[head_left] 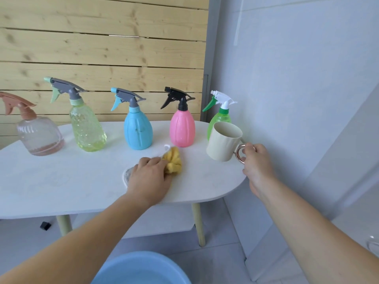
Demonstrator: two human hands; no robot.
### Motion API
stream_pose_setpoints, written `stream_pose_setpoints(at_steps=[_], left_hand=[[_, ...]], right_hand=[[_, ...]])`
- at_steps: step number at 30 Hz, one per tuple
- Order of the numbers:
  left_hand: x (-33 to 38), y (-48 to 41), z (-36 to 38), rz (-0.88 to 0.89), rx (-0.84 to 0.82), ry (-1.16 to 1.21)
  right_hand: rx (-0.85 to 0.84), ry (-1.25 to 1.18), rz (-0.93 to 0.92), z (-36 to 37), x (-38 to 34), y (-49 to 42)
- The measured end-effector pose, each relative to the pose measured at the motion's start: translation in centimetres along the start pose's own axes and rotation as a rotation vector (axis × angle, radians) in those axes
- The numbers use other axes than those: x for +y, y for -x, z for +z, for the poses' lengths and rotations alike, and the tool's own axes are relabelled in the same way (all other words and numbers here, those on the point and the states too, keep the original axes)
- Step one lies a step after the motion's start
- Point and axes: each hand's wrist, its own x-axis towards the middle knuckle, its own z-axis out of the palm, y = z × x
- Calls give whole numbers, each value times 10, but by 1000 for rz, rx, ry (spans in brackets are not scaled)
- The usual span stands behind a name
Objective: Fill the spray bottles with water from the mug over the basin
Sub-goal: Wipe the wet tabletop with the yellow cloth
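Observation:
Several spray bottles stand in a row on the white table [61, 181]: a clear pink one [39, 134], a yellow-green one [87, 128], a blue one [138, 130], a pink one [182, 128] and a green one [218, 119] partly hidden behind the mug. My right hand [256, 162] grips the metal handle of the cream mug [223, 142], which is tilted near the table's right end. My left hand [149, 177] holds a yellow cloth [174, 162] against the tabletop. The blue basin [141, 269] sits on the floor below, at the bottom edge of view.
A wooden plank wall runs behind the table, and a pale wall stands close on the right. A small black object [45, 225] lies on the floor under the table. A clear glass item [373, 244] shows at the right edge.

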Motion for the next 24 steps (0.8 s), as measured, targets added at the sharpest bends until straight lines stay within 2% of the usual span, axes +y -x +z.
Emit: stream_pose_setpoints(at_steps=[3, 12, 24], left_hand=[[1, -14, 9, -67, 15, 106], [41, -65, 24, 66, -47, 256], [62, -65, 23, 165, -71, 234]], right_hand=[[29, -36, 17, -1, -1, 0], [34, -87, 54, -6, -1, -8], [26, -101, 37, -2, 2, -15]])
